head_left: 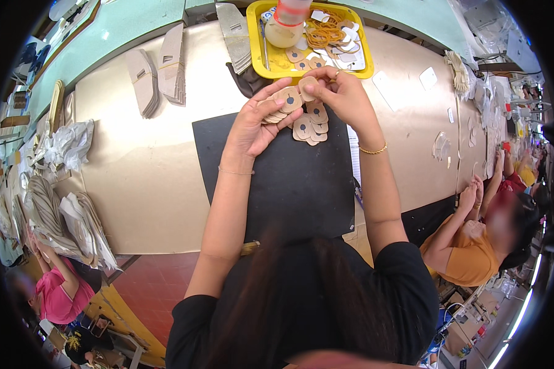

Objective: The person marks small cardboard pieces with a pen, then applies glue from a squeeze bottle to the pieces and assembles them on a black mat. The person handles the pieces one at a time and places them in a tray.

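Observation:
My left hand (258, 120) is closed around a fanned stack of tan rounded-square pieces (289, 98), each with a dark keyhole-shaped mark in its middle. Between thumb and fingers of my right hand (341, 98) is a single tan piece (308, 89), close beside the top of that stack. Below both hands, a loose pile of like pieces (311, 130) lies at the far edge of a black mat (289, 184). My right fingers partly hide the piece they pinch.
Beyond my hands stands a yellow tray (255, 58) with a jar (284, 31), rubber bands (326, 34) and more pieces. Banded grey card bundles (143, 83) lie at far left. Pale cut shapes (385, 89) are to the right. Co-workers sit on both sides, one in an orange shirt (471, 258).

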A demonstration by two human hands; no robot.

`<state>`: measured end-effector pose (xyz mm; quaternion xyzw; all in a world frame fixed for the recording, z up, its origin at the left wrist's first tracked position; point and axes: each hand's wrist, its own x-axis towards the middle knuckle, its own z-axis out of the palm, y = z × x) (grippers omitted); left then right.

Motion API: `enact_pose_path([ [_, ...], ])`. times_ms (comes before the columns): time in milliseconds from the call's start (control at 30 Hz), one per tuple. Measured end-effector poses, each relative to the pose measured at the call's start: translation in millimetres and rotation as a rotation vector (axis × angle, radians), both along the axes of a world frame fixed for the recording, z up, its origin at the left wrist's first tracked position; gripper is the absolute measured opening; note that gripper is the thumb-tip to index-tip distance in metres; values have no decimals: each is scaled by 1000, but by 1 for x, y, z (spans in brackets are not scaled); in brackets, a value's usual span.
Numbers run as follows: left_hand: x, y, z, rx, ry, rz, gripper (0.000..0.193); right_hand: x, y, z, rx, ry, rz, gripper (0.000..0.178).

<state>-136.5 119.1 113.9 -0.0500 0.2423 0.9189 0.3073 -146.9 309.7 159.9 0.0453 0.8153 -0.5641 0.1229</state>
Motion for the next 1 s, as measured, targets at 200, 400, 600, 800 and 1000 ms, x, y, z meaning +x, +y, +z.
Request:
enact_pose_path([
  [200,1,4,0,-126,-1,14,37,9,5,4,-268,34,-110,25],
  [400,2,5,-3,-171,33,32,32,12,-6,6,-123,4,25,29],
  [600,2,7,0,-112,-3,25,32,10,-17,0,88,85,0,30],
  [800,2,0,-5,-57,-21,46,38,-22,1,7,-351,136,-221,50],
  [1000,1,-1,-9,-63,-35,85,47,-80,2,21,-425,-111,10,69],
])
